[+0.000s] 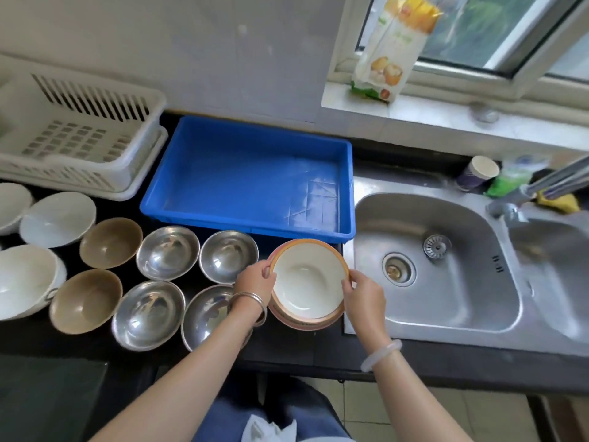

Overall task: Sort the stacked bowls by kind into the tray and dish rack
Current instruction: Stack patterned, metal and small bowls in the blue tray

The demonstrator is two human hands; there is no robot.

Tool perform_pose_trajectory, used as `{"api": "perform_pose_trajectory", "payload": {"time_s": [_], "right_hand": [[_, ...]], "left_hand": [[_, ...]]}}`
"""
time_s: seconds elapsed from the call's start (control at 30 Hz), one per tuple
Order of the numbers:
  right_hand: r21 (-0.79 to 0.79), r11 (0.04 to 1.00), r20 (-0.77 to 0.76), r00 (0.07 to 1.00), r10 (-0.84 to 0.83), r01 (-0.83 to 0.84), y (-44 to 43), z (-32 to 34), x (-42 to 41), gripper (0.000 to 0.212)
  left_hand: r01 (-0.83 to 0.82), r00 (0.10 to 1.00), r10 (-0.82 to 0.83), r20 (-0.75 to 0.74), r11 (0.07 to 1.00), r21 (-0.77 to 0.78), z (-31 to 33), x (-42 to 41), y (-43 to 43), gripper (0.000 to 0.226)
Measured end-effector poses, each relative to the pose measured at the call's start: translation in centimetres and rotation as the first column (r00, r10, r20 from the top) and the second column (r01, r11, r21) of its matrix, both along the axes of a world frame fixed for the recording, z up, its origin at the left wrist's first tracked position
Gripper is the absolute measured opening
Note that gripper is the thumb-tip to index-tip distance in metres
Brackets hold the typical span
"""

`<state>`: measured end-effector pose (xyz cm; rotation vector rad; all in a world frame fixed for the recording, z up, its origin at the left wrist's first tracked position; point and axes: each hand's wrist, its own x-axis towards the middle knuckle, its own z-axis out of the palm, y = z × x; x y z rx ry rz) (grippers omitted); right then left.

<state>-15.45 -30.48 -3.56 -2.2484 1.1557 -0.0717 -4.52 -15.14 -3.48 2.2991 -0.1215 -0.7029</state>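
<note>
A stack of orange-rimmed cream bowls (308, 279) sits on the dark counter in front of the blue tray (248, 173). My left hand (255, 280) grips the top bowl's left rim and my right hand (363, 295) grips its right rim. To the left lie several steel bowls (168, 252), two brown bowls (110, 242) and white bowls (57, 218). The white dish rack (79, 135) stands at the back left with nothing in it. The blue tray holds nothing.
A steel sink (439, 263) lies right of the bowls, with a faucet (548, 183), a paper cup (478, 172) and a green sponge beyond it. A food packet (392, 49) leans on the window sill. The counter's front edge runs below my arms.
</note>
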Motion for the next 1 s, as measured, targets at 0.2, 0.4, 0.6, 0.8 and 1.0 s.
{"api": "perform_pose_trajectory", "payload": {"time_s": [0.2,0.4,0.6,0.8,1.0], "right_hand": [[0.078,0.990,0.087,0.989,-0.122,0.115,1.9,0.1,-0.4,0.021],[0.093,0.974,0.104,0.971,-0.216,0.207,2.2,0.9,-0.2,0.019],[0.064,0.948,0.173,0.932,-0.317,0.311,0.8,3.6,-1.8,0.018],[0.028,0.895,0.185,0.877,-0.443,0.445,-2.2,5.9,-5.9,0.021],[0.024,0.861,0.134,0.852,-0.506,0.508,-4.1,5.1,-10.5,0.019]], "left_hand": [[0.034,0.989,-0.040,0.140,0.998,0.044,0.2,0.0,-0.1,0.018],[0.009,0.996,-0.009,0.091,1.000,0.000,0.9,0.2,0.0,0.022],[0.083,0.990,-0.071,0.122,0.992,-0.096,3.4,0.8,-1.5,0.023],[0.222,0.970,-0.203,0.133,0.962,-0.156,5.4,-1.1,-5.5,0.018],[0.346,0.938,-0.344,0.041,0.926,-0.153,3.9,-4.8,-9.0,0.017]]}}
